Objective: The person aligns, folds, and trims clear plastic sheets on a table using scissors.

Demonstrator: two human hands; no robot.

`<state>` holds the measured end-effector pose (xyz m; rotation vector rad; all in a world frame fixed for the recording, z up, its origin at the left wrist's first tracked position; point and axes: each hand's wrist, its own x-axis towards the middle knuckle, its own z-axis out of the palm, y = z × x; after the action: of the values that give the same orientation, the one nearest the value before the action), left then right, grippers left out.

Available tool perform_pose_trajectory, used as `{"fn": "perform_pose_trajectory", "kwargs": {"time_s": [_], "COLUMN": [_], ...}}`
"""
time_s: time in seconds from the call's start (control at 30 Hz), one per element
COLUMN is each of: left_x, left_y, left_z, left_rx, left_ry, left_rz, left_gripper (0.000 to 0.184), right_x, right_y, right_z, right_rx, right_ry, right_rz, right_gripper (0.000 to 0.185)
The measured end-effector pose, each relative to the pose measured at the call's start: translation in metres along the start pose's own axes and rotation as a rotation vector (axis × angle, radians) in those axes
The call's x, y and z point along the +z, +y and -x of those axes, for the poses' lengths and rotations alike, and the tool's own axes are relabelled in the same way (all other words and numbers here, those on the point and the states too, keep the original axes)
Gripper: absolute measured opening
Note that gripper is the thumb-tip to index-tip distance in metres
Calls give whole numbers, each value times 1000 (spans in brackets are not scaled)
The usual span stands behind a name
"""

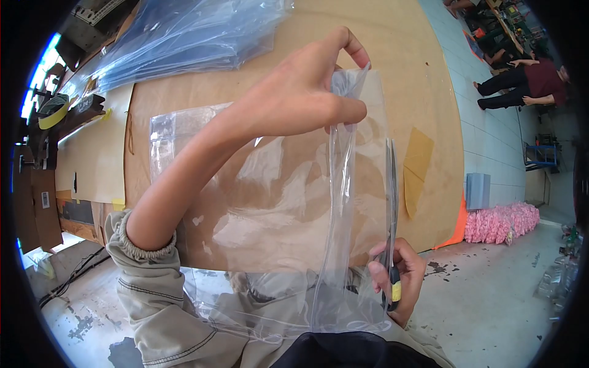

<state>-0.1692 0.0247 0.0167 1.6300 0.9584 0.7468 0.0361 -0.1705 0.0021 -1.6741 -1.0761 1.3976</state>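
Note:
A clear plastic sheet (264,202) lies over the brown table and hangs down over its near edge. My left hand (307,92) reaches across it and pinches the folded strip at its far right end, fingers bent round the plastic. From there the folded strip (340,184) runs down toward my body. My right hand (402,273), near the table's front edge, is closed on the black handles of a pair of scissors (392,190). The long blades point away from me, beside the sheet's right edge, and look nearly closed. Yellow tape is wrapped on one handle.
A stack of bluish plastic sheets (190,43) lies on the far left of the brown table (429,92). A tape roll (54,111) sits at the left. Pink bundles (500,222) are on the floor at right, and a person (527,83) stands farther back.

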Motion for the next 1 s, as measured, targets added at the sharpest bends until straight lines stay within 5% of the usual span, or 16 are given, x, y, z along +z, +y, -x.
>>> {"fn": "perform_pose_trajectory", "kwargs": {"time_s": [0.77,0.87,1.0], "left_x": [-2,-1,-1], "left_y": [-1,-2,-1], "left_z": [-1,-1,-1], "left_rx": [5,14,7], "left_ry": [42,47,44], "left_rz": [-44,-18,-52], "left_gripper": [41,41,41], "right_x": [0,-10,-8], "right_y": [3,16,-1], "right_z": [2,0,-3], "right_rx": [69,-110,-1], "right_ry": [55,-82,-101], "right_rz": [-108,-173,-104], "right_gripper": [19,21,23]}}
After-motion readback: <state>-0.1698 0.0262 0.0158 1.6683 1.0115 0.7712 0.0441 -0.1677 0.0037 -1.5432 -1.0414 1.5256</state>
